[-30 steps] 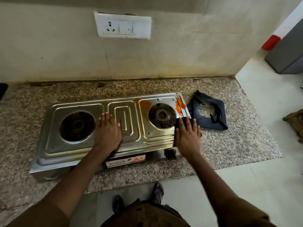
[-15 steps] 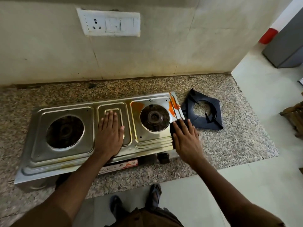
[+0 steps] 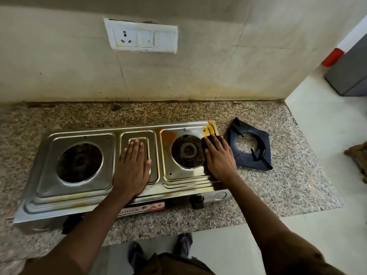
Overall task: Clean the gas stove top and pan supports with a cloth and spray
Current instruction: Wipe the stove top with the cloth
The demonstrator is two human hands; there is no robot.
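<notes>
1 steel gas stove (image 3: 79,197) with 2 burners is seen on the table (image 3: 278,185); 1 pan support (image 3: 250,146) lies beside it. The left hand (image 3: 132,167) lies flat; the right hand (image 3: 219,155) presses a dark cloth (image 3: 206,140) flat. The label is illegible.

A speckled granite tabletop (image 3: 288,185) is running along the base of a cream-coloured wall (image 3: 218,62). The wall is showing faint vertical seams and brownish staining just above the tabletop. A white switch plate (image 3: 142,36) with one socket and several switches is sitting on the wall, its top edge standing slightly loose. Pale floor tiles (image 3: 327,126) are extending to the right of the tabletop and along its front edge. A grey cabinet-like unit (image 3: 349,76) with a red part (image 3: 332,57) at its upper corner is standing at the far right. Soft, even light is falling across the room.
</notes>
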